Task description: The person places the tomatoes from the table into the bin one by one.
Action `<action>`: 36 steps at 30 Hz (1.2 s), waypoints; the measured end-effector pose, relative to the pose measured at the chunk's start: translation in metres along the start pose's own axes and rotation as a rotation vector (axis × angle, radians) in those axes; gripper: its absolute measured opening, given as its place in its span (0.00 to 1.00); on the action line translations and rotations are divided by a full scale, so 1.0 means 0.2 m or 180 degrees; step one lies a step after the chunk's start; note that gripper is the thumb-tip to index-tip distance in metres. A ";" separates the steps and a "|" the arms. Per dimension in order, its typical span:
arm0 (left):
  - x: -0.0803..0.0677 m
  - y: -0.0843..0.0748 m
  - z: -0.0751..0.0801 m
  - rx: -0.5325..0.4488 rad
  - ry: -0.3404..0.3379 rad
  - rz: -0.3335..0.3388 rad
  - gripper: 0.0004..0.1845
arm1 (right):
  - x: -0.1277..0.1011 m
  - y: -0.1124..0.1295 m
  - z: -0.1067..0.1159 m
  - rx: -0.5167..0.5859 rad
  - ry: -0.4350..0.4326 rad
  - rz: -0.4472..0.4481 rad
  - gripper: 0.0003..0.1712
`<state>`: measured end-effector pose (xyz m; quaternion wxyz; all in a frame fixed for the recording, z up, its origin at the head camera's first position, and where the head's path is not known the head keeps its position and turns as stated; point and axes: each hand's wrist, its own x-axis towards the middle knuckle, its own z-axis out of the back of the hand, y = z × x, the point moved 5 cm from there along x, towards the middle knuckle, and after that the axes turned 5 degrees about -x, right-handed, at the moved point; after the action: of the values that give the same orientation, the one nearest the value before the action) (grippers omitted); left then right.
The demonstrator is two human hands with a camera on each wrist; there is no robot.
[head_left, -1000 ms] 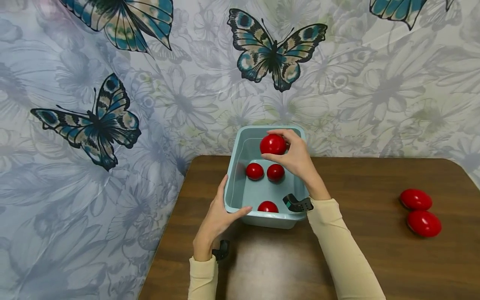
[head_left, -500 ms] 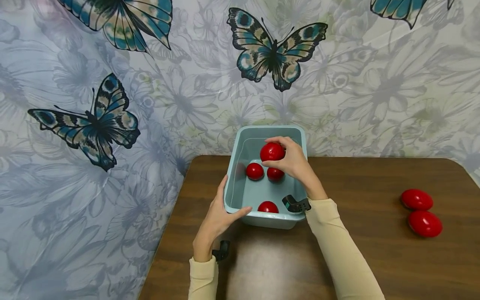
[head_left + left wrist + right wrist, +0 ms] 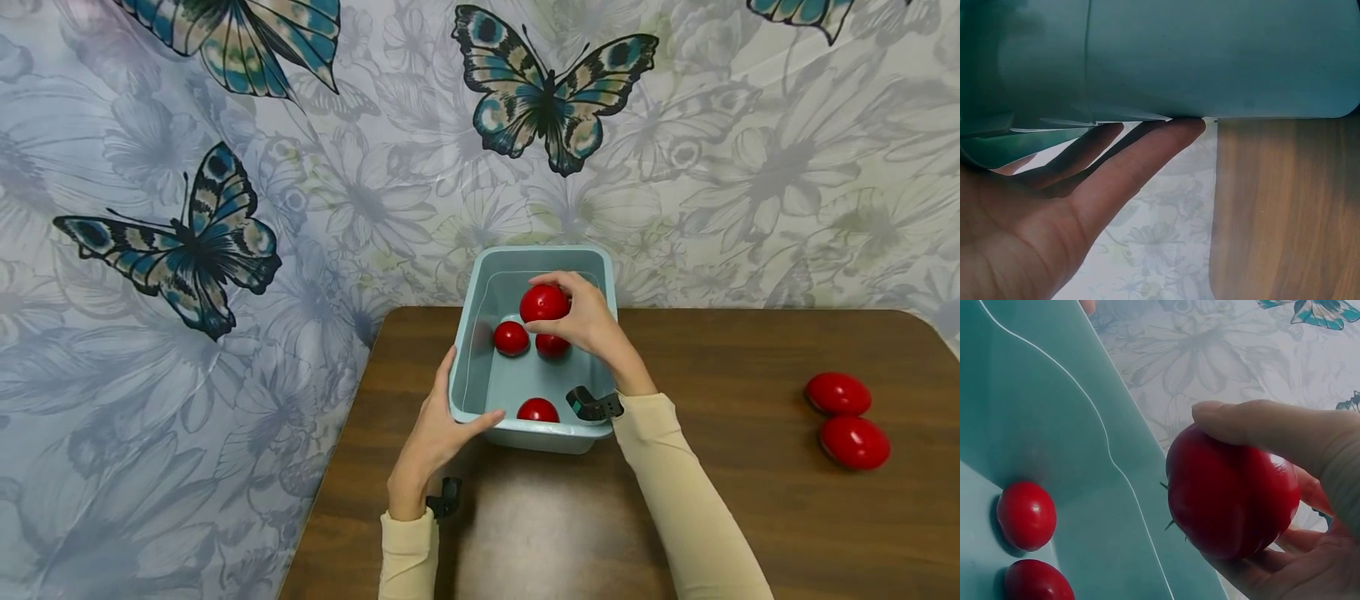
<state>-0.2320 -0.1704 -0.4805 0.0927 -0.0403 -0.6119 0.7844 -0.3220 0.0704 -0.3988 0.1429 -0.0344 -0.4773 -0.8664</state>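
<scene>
A pale blue-green plastic basin (image 3: 502, 387) stands at the table's back edge. My right hand (image 3: 588, 321) holds a large red tomato (image 3: 543, 303) between thumb and fingers over the basin's far part; its green sepals show in the right wrist view. Inside, two smaller tomatoes lie side by side, the left one (image 3: 511, 339) in full sight and the right one (image 3: 552, 347) partly behind my thumb. A third tomato (image 3: 537, 410) lies by the front wall. My left hand (image 3: 438, 429) rests at the basin's front left corner, fingers (image 3: 1141, 156) straight along the outer wall, thumb over the rim.
Two more red tomatoes, a rear one (image 3: 838, 393) and a front one (image 3: 855, 442), lie together at the right of the brown wooden table (image 3: 735, 467). A butterfly-patterned cloth (image 3: 360, 200) hangs behind and to the left.
Over the second, my right hand has lowered the held tomato slightly, so my thumb now overlaps the right-hand tomato in the basin. My left hand stays at the corner.
</scene>
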 end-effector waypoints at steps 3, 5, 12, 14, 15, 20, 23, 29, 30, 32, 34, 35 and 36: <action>0.00 -0.01 0.00 0.0031 -0.0006 -0.0014 0.60 | 0.00 0.01 -0.01 0.0011 0.0047 0.0024 0.35; 0.00 -0.01 0.00 0.0035 -0.0001 -0.0028 0.60 | 0.00 0.01 -0.01 0.0028 0.0068 0.0045 0.36; 0.00 -0.02 0.00 0.0016 0.0004 -0.0058 0.59 | -0.01 0.00 -0.02 0.0209 0.0119 0.0080 0.38; 0.00 -0.02 0.00 0.0005 0.0021 -0.0064 0.59 | -0.01 0.00 0.00 0.0331 0.0102 0.0119 0.37; 0.00 -0.02 -0.01 -0.0003 0.0036 -0.0069 0.59 | -0.01 0.01 0.00 0.0399 0.0087 0.0144 0.36; 0.00 -0.02 0.00 -0.0027 0.0044 -0.0082 0.59 | -0.03 0.03 0.04 0.0525 0.0073 0.0233 0.34; -0.01 -0.02 0.00 -0.0034 0.0023 -0.0048 0.59 | -0.05 0.03 0.05 0.0591 0.0112 0.0218 0.34; -0.02 -0.01 0.00 -0.0078 0.0094 -0.0080 0.59 | -0.10 0.02 0.09 0.0724 0.0060 0.0237 0.33; -0.02 -0.01 0.00 -0.0073 0.0098 -0.0085 0.59 | -0.11 0.02 0.10 0.0736 0.0041 0.0254 0.32; -0.02 0.00 0.01 -0.0056 0.0082 -0.0075 0.60 | -0.12 0.02 0.12 0.0770 0.0006 0.0292 0.32; -0.02 0.00 0.01 -0.0064 0.0073 -0.0068 0.59 | -0.14 0.03 0.15 0.0786 -0.0036 0.0323 0.32; -0.02 0.00 0.01 -0.0068 0.0075 -0.0062 0.59 | -0.15 0.03 0.17 0.0790 -0.0056 0.0323 0.32; -0.02 0.00 0.00 -0.0074 0.0075 -0.0060 0.60 | -0.16 0.03 0.19 0.0801 -0.0066 0.0330 0.32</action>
<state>-0.2284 -0.1720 -0.4805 0.1068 -0.0449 -0.6202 0.7758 -0.2935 0.1058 -0.3799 0.1857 -0.0499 -0.5812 -0.7907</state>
